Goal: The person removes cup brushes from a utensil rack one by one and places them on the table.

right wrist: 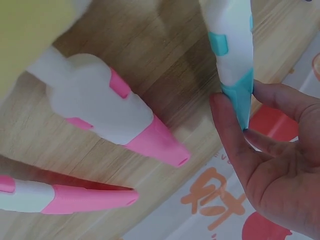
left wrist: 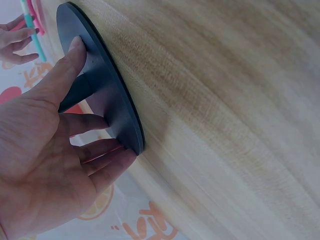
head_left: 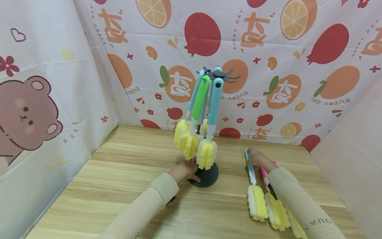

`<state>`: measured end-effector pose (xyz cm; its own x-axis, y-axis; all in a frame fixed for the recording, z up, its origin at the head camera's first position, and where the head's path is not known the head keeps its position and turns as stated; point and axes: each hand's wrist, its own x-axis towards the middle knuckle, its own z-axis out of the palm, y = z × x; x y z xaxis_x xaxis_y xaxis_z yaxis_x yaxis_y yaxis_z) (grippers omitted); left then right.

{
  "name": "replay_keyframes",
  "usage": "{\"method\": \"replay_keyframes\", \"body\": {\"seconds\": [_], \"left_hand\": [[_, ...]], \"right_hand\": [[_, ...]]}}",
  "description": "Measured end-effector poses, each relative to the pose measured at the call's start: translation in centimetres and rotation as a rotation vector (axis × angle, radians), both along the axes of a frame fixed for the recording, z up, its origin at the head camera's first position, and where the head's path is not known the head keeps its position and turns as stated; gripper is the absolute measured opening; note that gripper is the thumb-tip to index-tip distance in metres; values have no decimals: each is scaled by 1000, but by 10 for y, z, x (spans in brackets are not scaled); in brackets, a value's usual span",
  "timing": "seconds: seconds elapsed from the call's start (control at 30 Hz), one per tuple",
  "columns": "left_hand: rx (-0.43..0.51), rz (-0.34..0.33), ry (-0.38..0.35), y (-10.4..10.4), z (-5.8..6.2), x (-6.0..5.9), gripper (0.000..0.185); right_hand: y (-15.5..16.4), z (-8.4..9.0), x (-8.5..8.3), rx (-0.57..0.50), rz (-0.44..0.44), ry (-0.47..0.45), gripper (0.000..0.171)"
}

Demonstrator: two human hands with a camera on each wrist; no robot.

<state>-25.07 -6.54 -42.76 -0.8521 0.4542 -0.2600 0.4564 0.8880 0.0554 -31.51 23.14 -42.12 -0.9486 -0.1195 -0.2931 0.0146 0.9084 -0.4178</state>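
A dark display stand (head_left: 219, 75) with a round black base (head_left: 206, 177) carries several sponge brushes, among them a green-handled brush (head_left: 200, 99) and a teal-handled brush (head_left: 215, 103). My left hand (head_left: 185, 170) holds the stand low down, thumb and fingers on the base to either side of its post (left wrist: 77, 92). On the right, my right hand (head_left: 254, 157) pinches the handle end of another teal-and-white brush (right wrist: 237, 95), whose yellow-and-white sponge head (head_left: 257, 202) points toward me. Beside it lies a pink-handled brush (right wrist: 157, 142), partly covered by my right forearm in the head view.
A second pink-handled brush (right wrist: 90, 201) lies along the wooden table (head_left: 125, 186), its sponge head half under my right sleeve (head_left: 298, 199). Behind the table hangs a fruit-print cloth (head_left: 203, 33); a bear-print cloth (head_left: 28, 113) hangs at the left.
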Motion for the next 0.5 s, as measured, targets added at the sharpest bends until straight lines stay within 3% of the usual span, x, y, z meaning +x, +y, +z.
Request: {"method": "replay_keyframes", "body": {"seconds": [0.5], "left_hand": [[-11, 4, -4, 1, -1, -1, 81]], "right_hand": [[6, -11, -5, 21, -45, -75, 66]]}}
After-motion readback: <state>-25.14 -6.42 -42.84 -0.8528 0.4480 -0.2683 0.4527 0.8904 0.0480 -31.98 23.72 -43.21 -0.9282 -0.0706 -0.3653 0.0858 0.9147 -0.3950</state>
